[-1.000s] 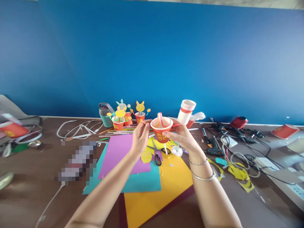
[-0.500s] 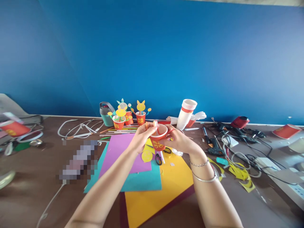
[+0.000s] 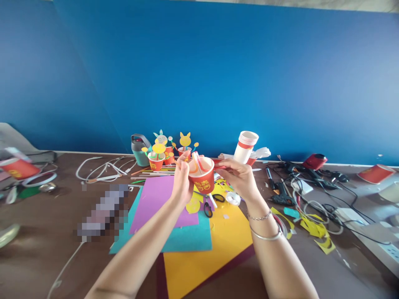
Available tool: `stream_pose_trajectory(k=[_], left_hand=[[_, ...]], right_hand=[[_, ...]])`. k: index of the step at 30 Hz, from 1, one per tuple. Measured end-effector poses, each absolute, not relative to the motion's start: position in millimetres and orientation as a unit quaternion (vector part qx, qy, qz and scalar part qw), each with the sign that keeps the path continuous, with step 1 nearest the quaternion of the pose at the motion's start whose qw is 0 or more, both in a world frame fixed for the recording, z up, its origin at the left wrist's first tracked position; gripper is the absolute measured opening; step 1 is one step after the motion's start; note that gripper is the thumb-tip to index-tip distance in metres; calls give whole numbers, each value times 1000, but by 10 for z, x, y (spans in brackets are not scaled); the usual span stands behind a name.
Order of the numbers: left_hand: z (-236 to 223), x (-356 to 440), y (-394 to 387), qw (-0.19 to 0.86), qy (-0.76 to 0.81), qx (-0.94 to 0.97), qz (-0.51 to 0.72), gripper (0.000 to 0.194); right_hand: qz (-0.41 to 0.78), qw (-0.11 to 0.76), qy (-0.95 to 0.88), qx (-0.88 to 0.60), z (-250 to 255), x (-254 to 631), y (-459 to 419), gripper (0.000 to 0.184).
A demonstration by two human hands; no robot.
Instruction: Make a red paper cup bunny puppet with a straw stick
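My left hand [image 3: 182, 180] is closed around the left side of a red paper cup [image 3: 202, 184] with gold lettering, held up over the coloured paper. Inside the cup, bent orange and white strips [image 3: 196, 160] rise above the rim. On the cup's right, my right hand [image 3: 239, 176] pinches a thin red stick-like piece [image 3: 219, 163] by the rim; whether it passes through the cup wall I cannot tell. Below the cup lie black-handled scissors [image 3: 208, 209], a yellow paper disc [image 3: 193, 205] and a roll of clear tape [image 3: 232, 198].
Purple [image 3: 156, 199], teal [image 3: 187, 240] and yellow sheets [image 3: 205, 268] overlap beneath my arms. Behind stand cups with paper animal figures [image 3: 158, 147], a flask [image 3: 140, 151] and a cup stack [image 3: 246, 145]. To the right are a glue gun [image 3: 282, 195], cables and yellow scraps [image 3: 314, 226].
The cup has shifted slightly left and up. My right hand has drawn away from the cup's rim to the right, the red piece now showing between its fingers.
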State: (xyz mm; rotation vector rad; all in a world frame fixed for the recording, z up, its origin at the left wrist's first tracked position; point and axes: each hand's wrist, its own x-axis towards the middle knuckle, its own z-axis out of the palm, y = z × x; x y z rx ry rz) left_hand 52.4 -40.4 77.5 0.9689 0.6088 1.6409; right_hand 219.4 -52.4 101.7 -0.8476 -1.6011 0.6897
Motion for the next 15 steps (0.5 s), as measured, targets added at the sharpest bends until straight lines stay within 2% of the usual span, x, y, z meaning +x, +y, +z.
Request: stream_pose_trajectory(k=[2, 5, 8, 11, 15], left_hand=[[732, 532, -389, 522, 232, 436, 696, 86], [685, 561, -373, 487, 250, 478, 687, 93], [680, 589, -374, 467, 292, 516, 656, 88], [708, 581, -368, 444, 322, 540, 639, 73], [736, 518, -350, 434, 292, 571, 632, 69]], right_hand=[[263, 590, -665, -376, 984, 2143, -535, 13], [217, 634, -628, -396, 938, 2072, -545, 15], [164, 622, -655, -397, 946, 2061, -553, 15], [133, 589, -708, -366, 1009, 2119, -563, 11], [183, 581, -724, -324, 1086, 2208, -585, 10]])
